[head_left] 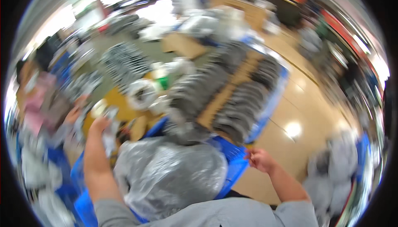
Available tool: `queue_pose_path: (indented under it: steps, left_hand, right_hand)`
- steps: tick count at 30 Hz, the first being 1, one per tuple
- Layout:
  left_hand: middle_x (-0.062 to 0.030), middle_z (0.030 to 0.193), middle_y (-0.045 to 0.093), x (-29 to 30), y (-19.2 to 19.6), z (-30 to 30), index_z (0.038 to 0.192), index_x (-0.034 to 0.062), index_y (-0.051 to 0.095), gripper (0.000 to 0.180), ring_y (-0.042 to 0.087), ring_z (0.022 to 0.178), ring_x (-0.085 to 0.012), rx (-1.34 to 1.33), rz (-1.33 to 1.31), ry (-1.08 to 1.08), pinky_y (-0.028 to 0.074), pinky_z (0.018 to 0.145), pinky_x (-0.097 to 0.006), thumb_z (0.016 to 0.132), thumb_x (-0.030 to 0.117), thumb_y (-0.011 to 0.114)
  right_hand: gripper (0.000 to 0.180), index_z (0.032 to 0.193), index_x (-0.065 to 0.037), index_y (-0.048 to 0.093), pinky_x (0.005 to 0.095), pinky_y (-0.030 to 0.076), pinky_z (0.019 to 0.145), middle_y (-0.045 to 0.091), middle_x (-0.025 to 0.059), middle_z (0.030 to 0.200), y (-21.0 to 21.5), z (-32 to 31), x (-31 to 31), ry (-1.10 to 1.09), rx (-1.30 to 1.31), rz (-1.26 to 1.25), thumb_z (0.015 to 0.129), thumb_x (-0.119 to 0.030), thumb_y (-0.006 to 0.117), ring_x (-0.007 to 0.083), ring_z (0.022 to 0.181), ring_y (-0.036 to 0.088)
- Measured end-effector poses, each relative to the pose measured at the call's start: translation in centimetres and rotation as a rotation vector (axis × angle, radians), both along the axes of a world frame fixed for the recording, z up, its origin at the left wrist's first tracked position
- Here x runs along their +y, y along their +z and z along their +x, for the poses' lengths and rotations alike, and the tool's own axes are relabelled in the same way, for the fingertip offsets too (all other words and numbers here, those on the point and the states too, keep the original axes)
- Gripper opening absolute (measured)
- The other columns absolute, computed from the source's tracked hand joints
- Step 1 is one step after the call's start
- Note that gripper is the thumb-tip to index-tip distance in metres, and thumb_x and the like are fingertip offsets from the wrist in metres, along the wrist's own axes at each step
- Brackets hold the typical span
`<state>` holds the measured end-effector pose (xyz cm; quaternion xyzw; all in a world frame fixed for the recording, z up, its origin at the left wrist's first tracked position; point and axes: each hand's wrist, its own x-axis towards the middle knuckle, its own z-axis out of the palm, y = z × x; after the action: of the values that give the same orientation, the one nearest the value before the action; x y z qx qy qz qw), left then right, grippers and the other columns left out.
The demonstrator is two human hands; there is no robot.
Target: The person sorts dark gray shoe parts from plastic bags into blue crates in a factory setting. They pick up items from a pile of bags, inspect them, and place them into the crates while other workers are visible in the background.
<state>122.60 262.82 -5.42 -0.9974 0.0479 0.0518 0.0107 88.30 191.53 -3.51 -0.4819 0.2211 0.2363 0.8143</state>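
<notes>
Plastic wrapping [110, 134], pale and blurred, sits in the left hand [100, 124], whose grip is closed around it, above a blue crate [234, 160]. Its long axis runs roughly upright. The right hand [259, 158] hovers by the crate's right edge, fingers pinched together; whether they hold anything cannot be told. A large clear bag [170, 175] fills the crate. Beyond, rows of dark grey parts [232, 98] lie across a tan worktop [219, 98]. Motion blur smears the workshop around.

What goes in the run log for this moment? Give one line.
left hand: grip on pale blurred item | right hand: at blue crate edge, grip unclear | clear plastic bag between forearms
</notes>
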Motion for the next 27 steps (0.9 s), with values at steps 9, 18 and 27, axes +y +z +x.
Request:
queue_pose_path:
  steps: [9, 18, 27]
  left_hand:
    - [-0.0108, 0.077, 0.059, -5.1, -5.0, 2.5, 0.080, -0.0051, 0.055, 0.017, 0.050, 0.067, -0.0196, 0.055, -0.427, 0.150, 0.041, 0.063, -0.038, 0.074, 0.010, 0.058]
    - [-0.0134, 0.101, 0.059, -43.8, 19.0, -19.8, 0.102, 0.0037, 0.059, 0.026, 0.056, 0.095, -0.0281, -0.053, -0.533, -0.874, 0.043, 0.085, -0.037, 0.077, 0.010, 0.062]
    - [-0.0102, 0.088, 0.057, -72.8, 10.8, -38.3, 0.094, 0.0021, 0.064, 0.031, 0.058, 0.081, -0.0248, 0.471, -0.911, -1.401, 0.048, 0.069, -0.032, 0.067, 0.011, 0.076]
  right_hand:
    - [0.039, 0.119, 0.001, 0.040, 0.0344, 0.052, 0.084, 0.057, 0.0199, 0.102, -2.5, -14.2, -4.6, -0.684, 0.109, 0.015, 0.082, 0.011, 0.048, 0.0275, 0.098, 0.059]
    - [0.015, 0.093, -0.003, 0.052, 0.0318, 0.052, 0.073, 0.061, 0.0123, 0.092, 1.3, -13.5, -0.4, -0.683, 0.124, 0.076, 0.082, -0.004, 0.062, 0.0233, 0.086, 0.063]
    - [0.009, 0.088, -0.007, 0.053, 0.0213, 0.045, 0.060, 0.059, 0.0049, 0.082, 3.4, -17.9, -11.1, -0.672, -0.158, 0.356, 0.085, -0.008, 0.061, 0.0125, 0.073, 0.058]
